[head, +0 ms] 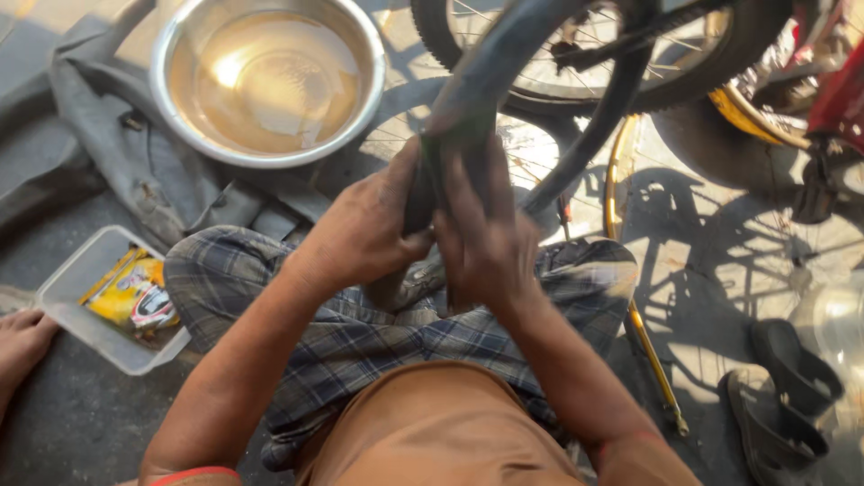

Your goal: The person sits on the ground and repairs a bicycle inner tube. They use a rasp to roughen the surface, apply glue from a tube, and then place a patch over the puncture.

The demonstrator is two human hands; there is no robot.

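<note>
An open-air, street-side bicycle repair spot, ground-level work on sunlit pavement. Spoked bicycle wheels with black tyres (pixel 630 63) crowd the top, a wide steel basin of murky water (pixel 267 79) sits on the ground, slack grey rubber inner tubes (pixel 135 171) lie about, and a clear plastic tray of small packets (pixel 108 301) waits nearby.

Black rubber inner tube (pixel 504 63), folded over the lap; looping upward.

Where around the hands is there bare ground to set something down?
Bare ground lies at lower left, below the plastic tray, and at right between the yellow rim and the sandals. It is crowded ahead: both hands grip the inner tube, between the metal basin and the wheel.
</note>
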